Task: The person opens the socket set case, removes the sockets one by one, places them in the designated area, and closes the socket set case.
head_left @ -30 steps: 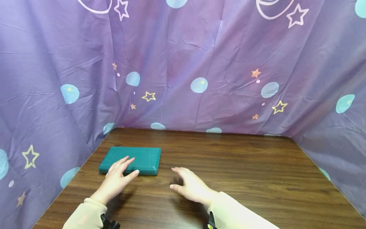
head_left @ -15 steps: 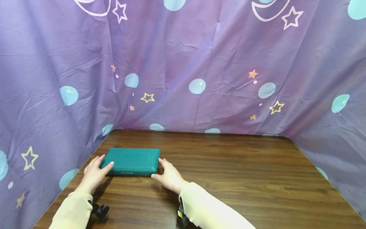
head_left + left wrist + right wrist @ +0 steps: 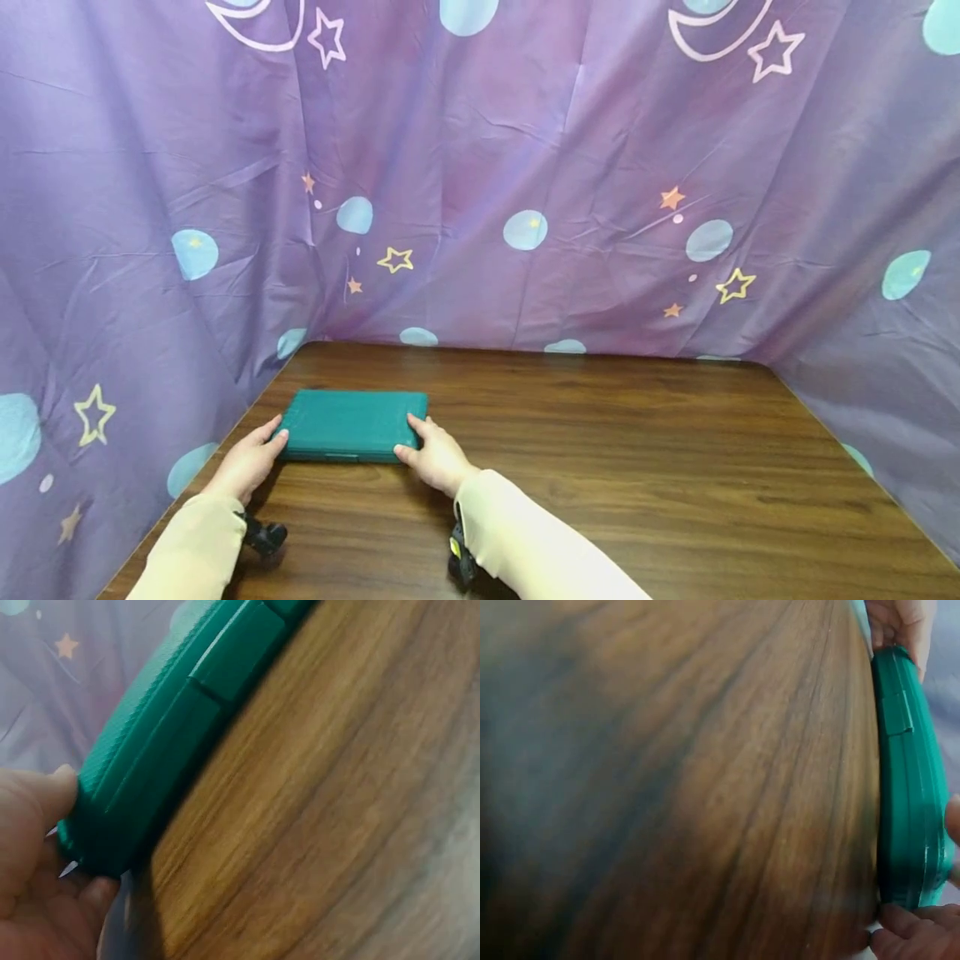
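Observation:
A flat teal-green plastic case (image 3: 348,422), closed, lies level at the left part of the wooden table. My left hand (image 3: 246,462) grips its left end. In the left wrist view, the thumb is on the upper edge of the case (image 3: 154,761) and fingertips curl under its bottom corner. At the opposite end, my right hand (image 3: 437,458) holds the right side, one finger over the top and the thumb at the front corner. A latch tab (image 3: 897,712) shows on the front side in the right wrist view. The palm-side fingers are partly hidden behind the case.
The brown wood-grain table (image 3: 600,467) extends to the right and toward the back. A purple curtain (image 3: 465,167) with moons and stars hangs along the back and both sides. Black wrist devices (image 3: 264,535) sit below both cream sleeves (image 3: 540,542).
Both hands have come to the case: the left moved off its top to the left end, the right moved left to the right end. Their grip has closed on it.

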{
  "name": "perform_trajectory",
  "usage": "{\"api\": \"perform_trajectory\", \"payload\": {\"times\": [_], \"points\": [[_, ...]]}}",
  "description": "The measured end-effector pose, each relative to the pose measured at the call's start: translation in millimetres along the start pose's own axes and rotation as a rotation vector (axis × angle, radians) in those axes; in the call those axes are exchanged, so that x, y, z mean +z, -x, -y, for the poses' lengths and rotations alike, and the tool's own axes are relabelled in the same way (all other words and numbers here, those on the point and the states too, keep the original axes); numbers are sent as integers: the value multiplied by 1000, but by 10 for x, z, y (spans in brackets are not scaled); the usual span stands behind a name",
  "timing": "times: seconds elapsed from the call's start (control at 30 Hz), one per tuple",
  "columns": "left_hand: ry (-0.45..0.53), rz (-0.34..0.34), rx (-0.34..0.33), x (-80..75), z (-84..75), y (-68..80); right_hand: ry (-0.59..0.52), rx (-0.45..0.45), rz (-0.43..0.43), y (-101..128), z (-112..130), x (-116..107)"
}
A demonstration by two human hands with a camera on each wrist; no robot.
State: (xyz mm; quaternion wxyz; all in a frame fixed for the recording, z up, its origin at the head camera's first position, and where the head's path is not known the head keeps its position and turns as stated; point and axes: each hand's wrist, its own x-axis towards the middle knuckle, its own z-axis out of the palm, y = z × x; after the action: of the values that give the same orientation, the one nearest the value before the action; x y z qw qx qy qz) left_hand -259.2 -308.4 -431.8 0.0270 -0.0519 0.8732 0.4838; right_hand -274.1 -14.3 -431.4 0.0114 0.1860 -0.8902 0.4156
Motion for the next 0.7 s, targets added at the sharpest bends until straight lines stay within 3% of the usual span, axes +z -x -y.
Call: {"api": "perform_trajectory", "payload": {"times": [0.27,0.7], "points": [[-68,-62,59,178,-27,-27,37,-8,-6,-8,-208,-114],[-75,-80,116,648,-388,-71,64,7,-57,168,-609,-607]]}}
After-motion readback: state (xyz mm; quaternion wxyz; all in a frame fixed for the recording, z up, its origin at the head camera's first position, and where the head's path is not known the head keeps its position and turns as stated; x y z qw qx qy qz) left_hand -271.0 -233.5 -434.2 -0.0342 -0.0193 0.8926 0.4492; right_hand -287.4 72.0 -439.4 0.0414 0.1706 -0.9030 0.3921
